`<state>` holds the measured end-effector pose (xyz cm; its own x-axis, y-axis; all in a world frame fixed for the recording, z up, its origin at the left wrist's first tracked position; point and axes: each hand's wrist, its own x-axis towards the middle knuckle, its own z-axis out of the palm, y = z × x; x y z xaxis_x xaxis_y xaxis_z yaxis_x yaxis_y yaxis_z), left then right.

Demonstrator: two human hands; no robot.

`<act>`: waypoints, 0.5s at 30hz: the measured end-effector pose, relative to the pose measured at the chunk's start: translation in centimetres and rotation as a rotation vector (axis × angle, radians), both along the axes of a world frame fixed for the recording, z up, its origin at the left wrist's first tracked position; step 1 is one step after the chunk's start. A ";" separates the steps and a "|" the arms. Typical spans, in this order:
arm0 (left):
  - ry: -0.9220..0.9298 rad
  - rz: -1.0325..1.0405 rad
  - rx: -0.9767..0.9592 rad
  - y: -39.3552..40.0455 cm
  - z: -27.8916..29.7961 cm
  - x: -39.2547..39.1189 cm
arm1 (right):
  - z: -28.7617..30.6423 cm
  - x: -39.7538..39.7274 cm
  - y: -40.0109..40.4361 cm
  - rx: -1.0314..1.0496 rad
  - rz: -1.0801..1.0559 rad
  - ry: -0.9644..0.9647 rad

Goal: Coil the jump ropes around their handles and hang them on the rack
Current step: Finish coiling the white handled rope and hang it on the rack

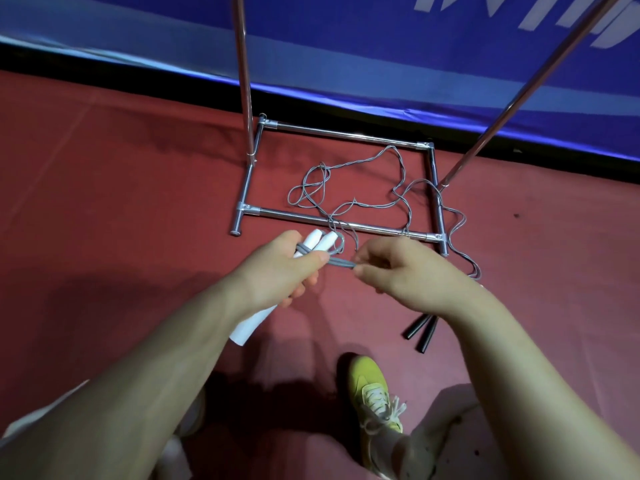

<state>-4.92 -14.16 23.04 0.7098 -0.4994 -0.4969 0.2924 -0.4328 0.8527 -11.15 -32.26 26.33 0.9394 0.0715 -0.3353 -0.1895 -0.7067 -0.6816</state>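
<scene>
My left hand (277, 268) grips the two white handles (320, 241) of a jump rope held side by side; their lower ends stick out below my palm. A turn of grey rope (341, 262) crosses the handles near their tips. My right hand (398, 268) pinches that doubled grey rope just right of the handles. The remaining rope (367, 161) trails in loose twisted loops on the floor, across the base of the chrome rack (346, 134). Two black handles (420, 332) of another rope lie on the floor under my right forearm.
The rack's two chrome uprights (242, 74) rise out of the top of the frame. A blue banner (346, 46) runs along the back above the red floor. My yellow shoe (372, 389) stands at the bottom centre.
</scene>
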 end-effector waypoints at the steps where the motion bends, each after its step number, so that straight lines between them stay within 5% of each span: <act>1: -0.018 -0.035 0.030 0.1 -0.1 0.1 | 0.2 -0.1 0.1 -0.036 0.029 -0.102; 5: 0.011 -0.237 0.083 0.0 -0.1 -0.6 | 0.8 -0.5 0.3 0.151 0.025 -0.324; 11: 0.076 -0.503 -0.010 -1.4 0.7 -3.0 | 0.0 0.1 -0.1 0.434 -0.007 -0.162; 15: 0.140 -0.463 -0.132 -1.7 1.4 -3.7 | -1.3 0.5 0.4 0.683 -0.157 0.059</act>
<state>-8.60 -15.83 24.44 0.3300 -0.8112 -0.4828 0.2108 -0.4352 0.8753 -10.66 -31.89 25.00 0.9376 0.1495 -0.3139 -0.3041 -0.0853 -0.9488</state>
